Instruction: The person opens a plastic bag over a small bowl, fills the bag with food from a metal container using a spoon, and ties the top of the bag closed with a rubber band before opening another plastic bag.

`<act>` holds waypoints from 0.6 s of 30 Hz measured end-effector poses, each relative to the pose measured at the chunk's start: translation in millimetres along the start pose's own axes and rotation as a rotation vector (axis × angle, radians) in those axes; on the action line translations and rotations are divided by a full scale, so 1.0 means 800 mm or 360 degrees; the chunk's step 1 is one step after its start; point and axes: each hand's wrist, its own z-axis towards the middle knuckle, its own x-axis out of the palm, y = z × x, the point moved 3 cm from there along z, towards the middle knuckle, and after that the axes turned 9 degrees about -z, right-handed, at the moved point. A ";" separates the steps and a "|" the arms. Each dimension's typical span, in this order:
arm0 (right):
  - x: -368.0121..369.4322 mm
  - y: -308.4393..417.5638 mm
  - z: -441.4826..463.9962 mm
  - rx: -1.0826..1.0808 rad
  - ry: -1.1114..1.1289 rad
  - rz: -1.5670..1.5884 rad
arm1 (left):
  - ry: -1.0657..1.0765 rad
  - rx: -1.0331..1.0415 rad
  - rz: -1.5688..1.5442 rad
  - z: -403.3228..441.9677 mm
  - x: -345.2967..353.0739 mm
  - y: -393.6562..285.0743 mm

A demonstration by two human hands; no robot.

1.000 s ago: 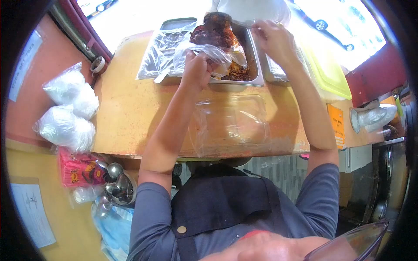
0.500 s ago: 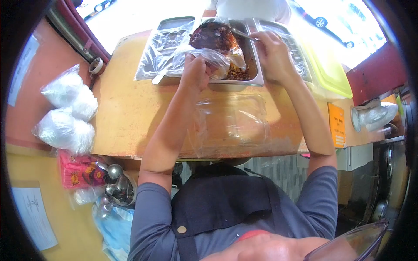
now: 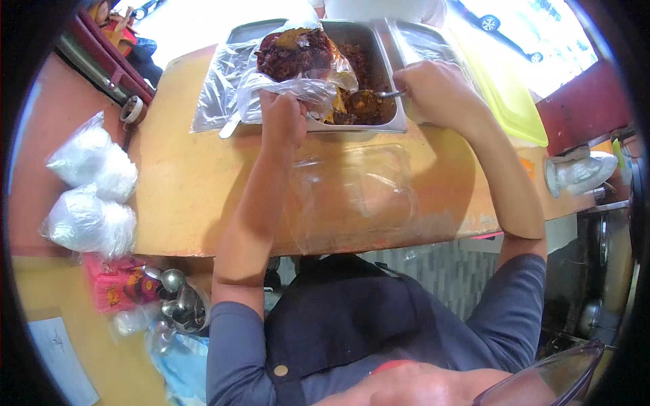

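Observation:
My left hand (image 3: 284, 115) is closed on a crumpled clear plastic bag (image 3: 291, 85) at the tray's near-left side. A dark, chopped-looking food mass (image 3: 294, 59) with a yellowish patch on top rests against the bag, over the metal tray (image 3: 387, 126). My right hand (image 3: 437, 95) is wrapped round the handle of a metal spoon (image 3: 387, 94) at the tray's right rim. The spoon's bowl end is low in the tray, among dark food bits and yellowish oil. A pale flat handle (image 3: 230, 126) pokes out left of my left hand.
A clear plastic container (image 3: 359, 183) lies on the table before me. Plastic-covered trays flank the metal one, with a yellow-green lid (image 3: 518, 115) at right. Stuffed plastic bags (image 3: 95, 186) and a holder of metal utensils (image 3: 186, 304) are at left. A person in white (image 3: 386, 9) stands opposite.
The spoon has come down from the upper part of the food mass to the tray's lower right. My left hand, bag and food mass sit further left, and the view has shifted slightly.

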 end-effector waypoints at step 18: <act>0.104 -0.024 0.051 -0.0053 0.0635 0.1316 | 0.0010 -0.0021 0.0081 -0.014 0.002 0.000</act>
